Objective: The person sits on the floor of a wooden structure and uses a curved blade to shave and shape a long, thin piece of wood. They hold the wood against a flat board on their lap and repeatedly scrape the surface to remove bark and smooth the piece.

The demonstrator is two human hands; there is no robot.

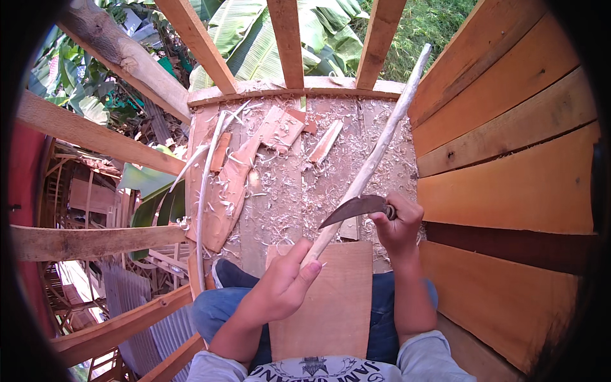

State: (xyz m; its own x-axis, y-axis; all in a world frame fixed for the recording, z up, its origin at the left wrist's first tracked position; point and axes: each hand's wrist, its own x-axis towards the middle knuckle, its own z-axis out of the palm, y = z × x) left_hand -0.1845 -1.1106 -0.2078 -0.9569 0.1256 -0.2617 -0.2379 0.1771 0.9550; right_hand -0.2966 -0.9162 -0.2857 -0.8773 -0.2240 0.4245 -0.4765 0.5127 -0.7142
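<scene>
A long pale stick (379,149), its upper part rough and greyish and its lower end smoother, slants from my lap up to the far right. My left hand (284,280) is closed round its lower end. In my right hand (399,223) is a knife (354,208) with a dark curved blade; my fingers wrap its handle, which is mostly hidden. The blade lies across the stick, pointing left, a little above my left hand. Beneath my left hand, a flat wooden board (337,305) rests across my lap between my legs.
Curled shavings cover the plank floor (280,197). A carved reddish wood piece (235,184), a small offcut (326,141) and a thin bent stick (205,184) lie ahead and left. Slatted rails (286,38) bound the far and left sides; a plank wall (509,172) stands right.
</scene>
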